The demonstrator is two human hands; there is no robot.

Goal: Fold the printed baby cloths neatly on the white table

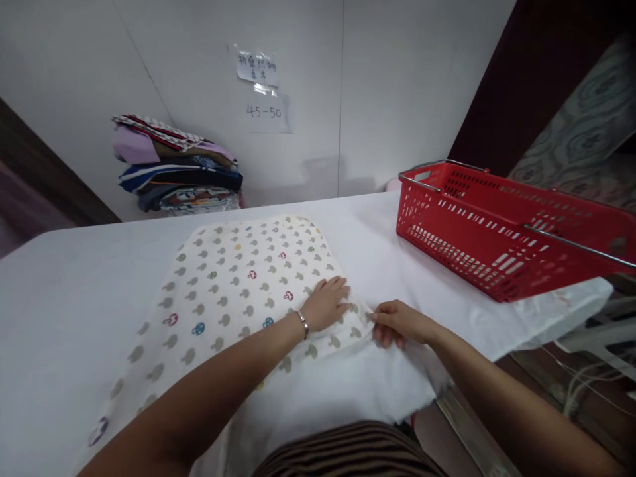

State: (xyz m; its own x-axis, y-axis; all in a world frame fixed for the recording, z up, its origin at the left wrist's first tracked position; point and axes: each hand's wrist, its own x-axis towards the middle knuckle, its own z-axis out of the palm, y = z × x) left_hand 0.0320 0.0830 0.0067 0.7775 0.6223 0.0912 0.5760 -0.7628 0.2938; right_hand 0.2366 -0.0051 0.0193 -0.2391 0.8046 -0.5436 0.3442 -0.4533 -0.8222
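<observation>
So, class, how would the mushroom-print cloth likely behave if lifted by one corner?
The mushroom-print cloth would probably sag, lying limp and flat on the table. It seems thin and likely light: the right hand pinches its edge.

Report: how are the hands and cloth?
Left hand resting on mushroom-print cloth. Right hand pinching its right edge. Cloth spread on table. Red basket stands apart.

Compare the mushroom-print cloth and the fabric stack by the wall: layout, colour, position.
Layout: the mushroom-print cloth is mostly spread out over the table; the fabric stack is piled in folded layers.
Colour: the cloth is off-white with mostly grey mushrooms; the stack mixes lilac, blue, dark and checked pieces.
Position: the cloth reaches the near side; the stack sits at the far edge, by the wall.
Shared: both are fabric.
</observation>
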